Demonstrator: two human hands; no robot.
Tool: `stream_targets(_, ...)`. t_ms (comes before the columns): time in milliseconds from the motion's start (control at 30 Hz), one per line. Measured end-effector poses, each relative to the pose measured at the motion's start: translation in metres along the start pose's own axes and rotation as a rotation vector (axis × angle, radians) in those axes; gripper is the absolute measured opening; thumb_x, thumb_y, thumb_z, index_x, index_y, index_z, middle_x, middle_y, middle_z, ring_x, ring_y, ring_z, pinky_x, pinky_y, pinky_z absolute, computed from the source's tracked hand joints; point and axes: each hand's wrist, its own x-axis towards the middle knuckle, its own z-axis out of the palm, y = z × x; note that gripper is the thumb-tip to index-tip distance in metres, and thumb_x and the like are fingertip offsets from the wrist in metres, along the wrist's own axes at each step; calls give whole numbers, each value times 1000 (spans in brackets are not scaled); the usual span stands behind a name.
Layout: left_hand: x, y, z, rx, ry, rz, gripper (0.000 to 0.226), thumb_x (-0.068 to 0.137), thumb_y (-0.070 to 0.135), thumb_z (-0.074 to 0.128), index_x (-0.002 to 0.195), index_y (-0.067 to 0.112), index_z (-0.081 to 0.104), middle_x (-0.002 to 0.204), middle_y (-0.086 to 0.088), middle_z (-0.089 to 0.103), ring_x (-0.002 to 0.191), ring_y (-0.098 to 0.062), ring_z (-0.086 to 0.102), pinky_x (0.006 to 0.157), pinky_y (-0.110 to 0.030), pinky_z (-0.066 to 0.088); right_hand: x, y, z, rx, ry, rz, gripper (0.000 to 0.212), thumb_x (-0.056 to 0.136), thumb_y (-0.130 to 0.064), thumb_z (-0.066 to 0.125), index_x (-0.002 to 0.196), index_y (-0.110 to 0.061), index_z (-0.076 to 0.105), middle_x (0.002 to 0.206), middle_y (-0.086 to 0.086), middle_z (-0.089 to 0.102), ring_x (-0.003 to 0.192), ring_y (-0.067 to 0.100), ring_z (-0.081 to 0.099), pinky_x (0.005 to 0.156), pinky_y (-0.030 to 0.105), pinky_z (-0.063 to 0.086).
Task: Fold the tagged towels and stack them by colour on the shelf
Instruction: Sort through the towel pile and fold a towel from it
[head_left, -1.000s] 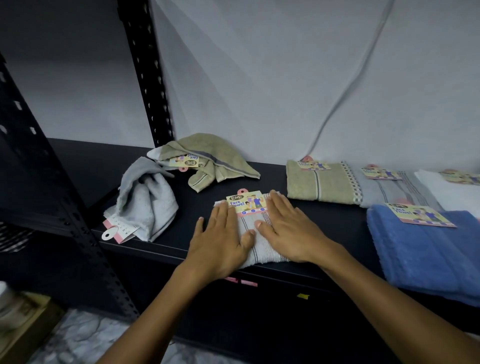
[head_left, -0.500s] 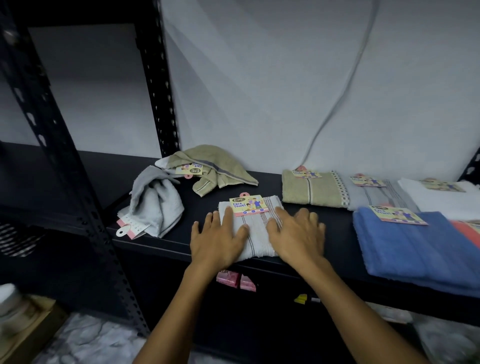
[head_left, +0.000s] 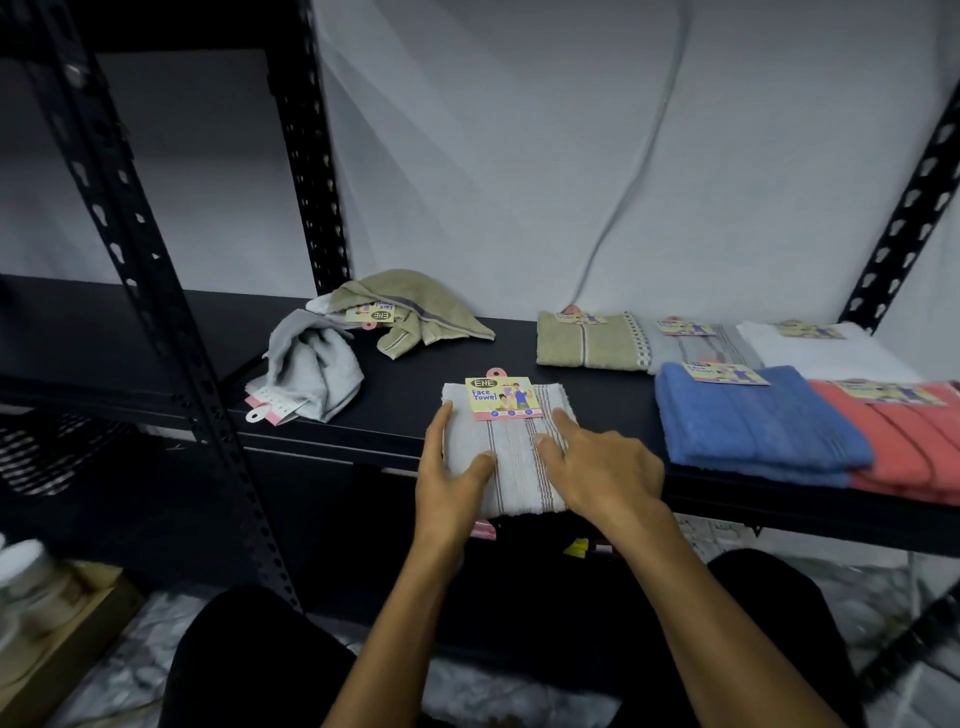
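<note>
A folded grey towel (head_left: 511, 452) lies at the front edge of the dark shelf (head_left: 597, 395), its near end just over the lip, and both hands frame it. The left hand (head_left: 451, 475) cups the towel's left edge, fingers straight along the side and thumb laid across the top. The right hand (head_left: 597, 467) rests flat on the right part with its fingers loosely spread. Neither hand pinches the cloth. Held so, they seem to be squaring and flattening the fold so it keeps its shape before it goes to a pile. The towel is pale grey with thin reddish-brown stripes running lengthwise, and a yellow and pink card tag (head_left: 501, 397) reading "Face Towel" sits at its far end, face up. To the right lie towels already folded: an olive one (head_left: 587, 345), a grey one (head_left: 696, 348), a white one (head_left: 821, 351), a blue one (head_left: 753, 421) and a coral one (head_left: 914, 447). The folded grey one looks like the matching place for this towel. To the left, a crumpled grey towel (head_left: 311, 369) and a crumpled olive towel (head_left: 415, 312) are not yet folded.
</note>
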Motion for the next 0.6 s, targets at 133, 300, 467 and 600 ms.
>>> stream_targets(133,-1,4,-10,-48,-170,-91,67,85,0,67,134,41,51,131,1,57,112,-22,62,89,-43,57,-15,19,15,305,-34,-3,58,99,-59,31,153,-44,17,136,9,57,119,34,55,91,37,45)
stream_targets(300,-5,11,-18,-68,-268,-151,69,84,-7,64,136,36,49,123,3,60,103,-18,65,70,-26,57,-30,33,45,1101,-8,-109,62,89,-10,67,141,-36,44,131,-7,60,112,3,61,101,28,48)
stream_targets(467,-7,18,-18,-28,-348,-173,66,83,-8,64,133,32,51,118,5,62,98,-15,66,66,-20,54,-36,40,33,1192,-146,-159,74,86,1,63,145,-35,35,128,-13,57,108,-6,60,87,16,50)
stream_targets(600,-3,29,-12,22,-382,-155,58,84,-6,66,128,29,52,115,3,64,97,-16,67,71,-24,56,-34,45,13,1127,-139,-147,80,82,-7,60,150,-36,30,138,-8,53,118,5,57,103,32,47)
